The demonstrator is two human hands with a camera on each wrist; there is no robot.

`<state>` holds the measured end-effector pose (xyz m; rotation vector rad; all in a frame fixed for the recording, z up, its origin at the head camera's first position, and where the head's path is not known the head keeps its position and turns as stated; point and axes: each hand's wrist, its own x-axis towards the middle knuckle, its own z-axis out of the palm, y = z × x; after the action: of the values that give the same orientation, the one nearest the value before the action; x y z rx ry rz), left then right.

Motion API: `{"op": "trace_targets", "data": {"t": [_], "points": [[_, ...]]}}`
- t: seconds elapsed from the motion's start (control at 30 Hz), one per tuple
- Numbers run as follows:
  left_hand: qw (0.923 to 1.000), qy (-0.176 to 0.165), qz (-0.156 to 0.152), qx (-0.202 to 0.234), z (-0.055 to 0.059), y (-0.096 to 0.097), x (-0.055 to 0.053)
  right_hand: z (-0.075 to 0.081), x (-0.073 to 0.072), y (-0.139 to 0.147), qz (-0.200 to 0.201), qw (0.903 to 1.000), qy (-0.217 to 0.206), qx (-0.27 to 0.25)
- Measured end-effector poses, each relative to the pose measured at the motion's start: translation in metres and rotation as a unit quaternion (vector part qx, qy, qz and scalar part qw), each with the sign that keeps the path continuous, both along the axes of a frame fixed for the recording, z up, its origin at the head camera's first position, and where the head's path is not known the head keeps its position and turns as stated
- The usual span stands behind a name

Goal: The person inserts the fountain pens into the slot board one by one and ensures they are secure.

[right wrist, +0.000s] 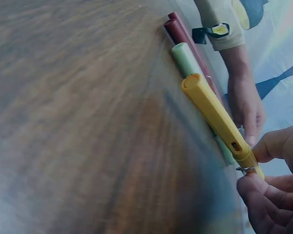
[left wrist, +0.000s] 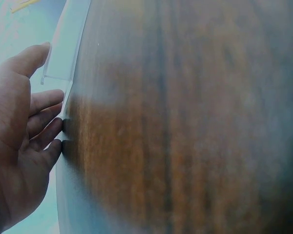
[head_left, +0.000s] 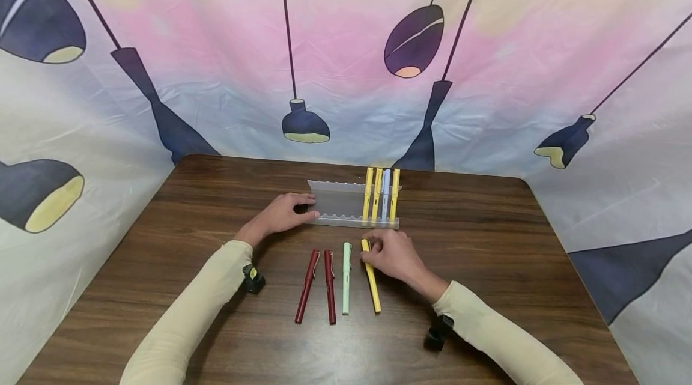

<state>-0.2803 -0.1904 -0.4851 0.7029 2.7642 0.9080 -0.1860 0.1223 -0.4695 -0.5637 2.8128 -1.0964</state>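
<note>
A yellow pen (head_left: pixel 372 283) lies slanted at the front of the row, its clip end pinched by the thumb and fingers of my right hand (head_left: pixel 393 254). The right wrist view shows the same yellow pen (right wrist: pixel 212 114) with its metal clip at the fingertips. At the left end of a clear plastic pen rack (head_left: pixel 337 200), my left hand (head_left: pixel 281 212) rests with thumb and fingers extended, touching the end. In its right part, the rack carries three yellow pens (head_left: pixel 367 199) and a light blue pen (head_left: pixel 385 196), side by side with clips at the back.
Left of the yellow pen lie a mint green pen (head_left: pixel 346 280) and two dark red pens (head_left: pixel 306 289), roughly parallel. All stand on a brown wooden table (head_left: pixel 243 331). Behind its far edge hangs a cloth (head_left: pixel 346 42) printed with lamps.
</note>
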Motion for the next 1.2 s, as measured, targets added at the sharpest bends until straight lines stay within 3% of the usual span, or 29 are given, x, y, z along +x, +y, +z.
{"op": "trace_targets", "data": {"t": [0.37,0.67,1.2], "points": [[1.0000,0.005,0.001,-0.006,0.000,0.000,-0.001,0.025,-0.007,0.005,-0.018,0.9994,0.025,-0.016],[1.0000,0.001,0.004,-0.006,0.000,0.000,0.000,0.041,-0.011,0.007,-0.031,0.9990,0.020,-0.026],[0.9999,-0.003,-0.001,-0.010,0.001,0.001,-0.001,0.060,-0.030,0.006,-0.030,0.9967,0.056,-0.050]]}}
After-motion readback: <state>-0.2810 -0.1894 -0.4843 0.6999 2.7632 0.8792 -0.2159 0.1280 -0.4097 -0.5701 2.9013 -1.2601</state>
